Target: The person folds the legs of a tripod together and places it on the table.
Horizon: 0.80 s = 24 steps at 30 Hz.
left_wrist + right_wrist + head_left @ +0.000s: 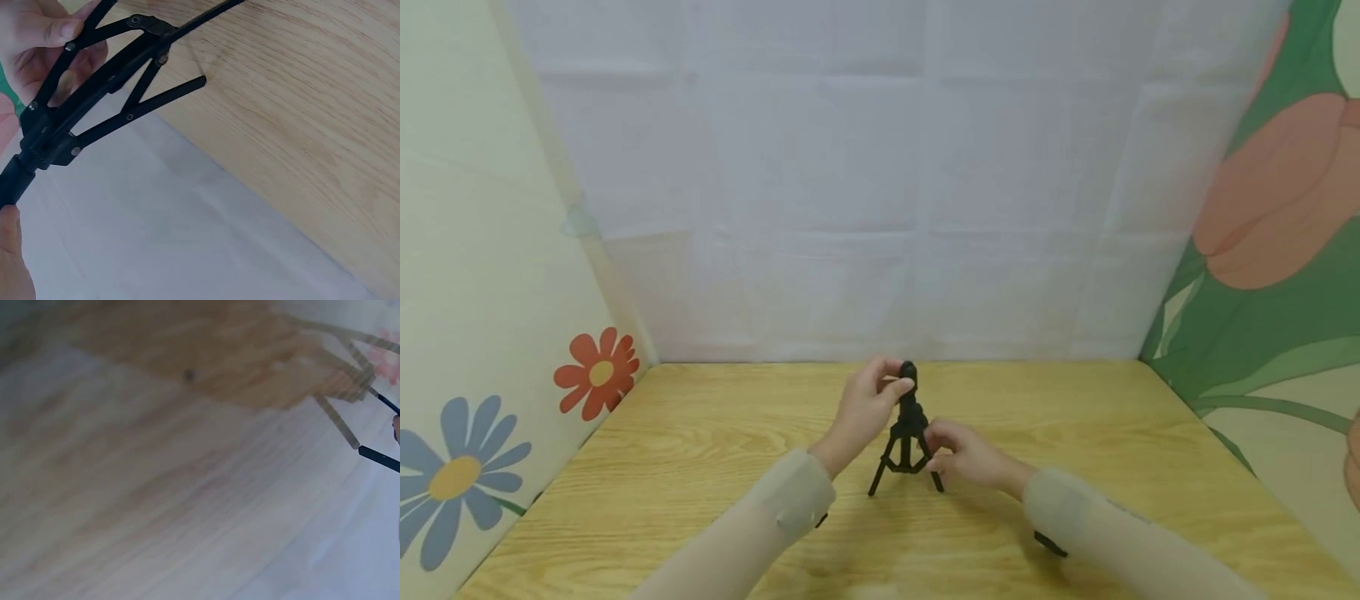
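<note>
A small black tripod (912, 419) stands with its legs spread at the middle of the table. My left hand (868, 404) grips its upright top between thumb and fingers. Lower down, my right hand (966, 457) holds the leg on the right side, thumb and fingers at either side of it. Hinged struts join the legs to the centre post (94, 94) in the left wrist view, where the right thumb (53, 31) lies against one leg. A leg end (378, 458) enters the right wrist view at its right edge.
The wood-grain table (700, 467) meets a creased white cloth (880, 183) at the back. Panels with printed flowers flank it, a red flower (598, 374) on the left and a large pink one (1277, 192) on the right. The tripod's reflection or shadow darkens the tabletop (187, 462).
</note>
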Available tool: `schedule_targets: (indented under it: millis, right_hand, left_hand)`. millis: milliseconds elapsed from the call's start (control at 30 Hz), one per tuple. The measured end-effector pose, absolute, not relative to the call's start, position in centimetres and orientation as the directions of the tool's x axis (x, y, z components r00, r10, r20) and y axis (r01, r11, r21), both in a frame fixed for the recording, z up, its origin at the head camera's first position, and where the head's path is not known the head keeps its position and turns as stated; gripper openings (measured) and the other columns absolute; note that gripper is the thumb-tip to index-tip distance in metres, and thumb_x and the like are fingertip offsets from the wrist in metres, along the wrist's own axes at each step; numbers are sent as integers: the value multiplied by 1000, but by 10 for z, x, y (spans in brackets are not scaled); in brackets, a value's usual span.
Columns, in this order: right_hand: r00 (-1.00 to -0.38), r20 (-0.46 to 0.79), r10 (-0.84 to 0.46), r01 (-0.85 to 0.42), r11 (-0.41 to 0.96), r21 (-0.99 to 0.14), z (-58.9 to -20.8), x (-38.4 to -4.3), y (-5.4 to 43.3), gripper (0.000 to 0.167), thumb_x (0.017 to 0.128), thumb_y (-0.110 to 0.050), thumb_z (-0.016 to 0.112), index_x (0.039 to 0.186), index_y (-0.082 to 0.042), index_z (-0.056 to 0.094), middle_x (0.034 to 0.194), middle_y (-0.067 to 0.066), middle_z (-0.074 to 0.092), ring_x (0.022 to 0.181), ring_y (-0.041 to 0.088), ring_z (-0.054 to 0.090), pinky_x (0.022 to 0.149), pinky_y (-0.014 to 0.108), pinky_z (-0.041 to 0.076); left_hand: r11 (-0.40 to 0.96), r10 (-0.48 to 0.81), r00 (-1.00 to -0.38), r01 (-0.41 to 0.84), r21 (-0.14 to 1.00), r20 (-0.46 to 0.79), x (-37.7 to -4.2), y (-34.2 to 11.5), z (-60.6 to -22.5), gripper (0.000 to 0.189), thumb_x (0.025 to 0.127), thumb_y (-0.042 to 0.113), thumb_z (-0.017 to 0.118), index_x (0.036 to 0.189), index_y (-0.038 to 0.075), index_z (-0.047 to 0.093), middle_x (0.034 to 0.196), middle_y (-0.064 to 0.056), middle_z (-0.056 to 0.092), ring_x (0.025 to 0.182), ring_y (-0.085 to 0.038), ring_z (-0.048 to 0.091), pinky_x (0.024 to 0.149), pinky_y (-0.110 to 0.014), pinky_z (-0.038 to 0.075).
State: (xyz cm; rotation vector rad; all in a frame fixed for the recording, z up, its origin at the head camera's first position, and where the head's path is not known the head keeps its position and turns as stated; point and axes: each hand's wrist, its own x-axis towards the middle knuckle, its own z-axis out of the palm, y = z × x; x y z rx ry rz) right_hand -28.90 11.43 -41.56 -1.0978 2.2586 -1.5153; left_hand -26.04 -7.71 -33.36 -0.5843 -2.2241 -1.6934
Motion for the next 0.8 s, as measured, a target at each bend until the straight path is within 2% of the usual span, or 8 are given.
schedule_targets:
  millis: [300,700,800]
  right_hand:
    - [-695,278,-663,-493,157,-856,-417,-291,114,17,83,13,66,94,7,55,95,6,50,91,18,55,63,27,54]
    - [-737,241,-631,-477,234,-847,-410,-291,111,16,81,12,68,88,4,56,92,7,53,91,17,55,68,28,56]
    - [-721,240,-650,-501,250,-828,-409,-292,112,12,83,9,69,87,5,58,86,7,58,82,12,57,65,26,55]
  left_hand:
    - [189,171,-869,491,851,464,-262,-79,-335,12,94,0,61,104,-5,60,104,-17,65,97,-31,67,82,-34,56]
    - [208,187,-883,463,862,430,-263,-81,-333,13,95,3,61,106,-4,61,104,-15,64,94,-29,66,84,-35,55]
    - [223,201,-877,475,851,437,-263,-82,-333,14,96,3,59,107,-5,60,105,-16,64,93,-28,66,84,-37,55]
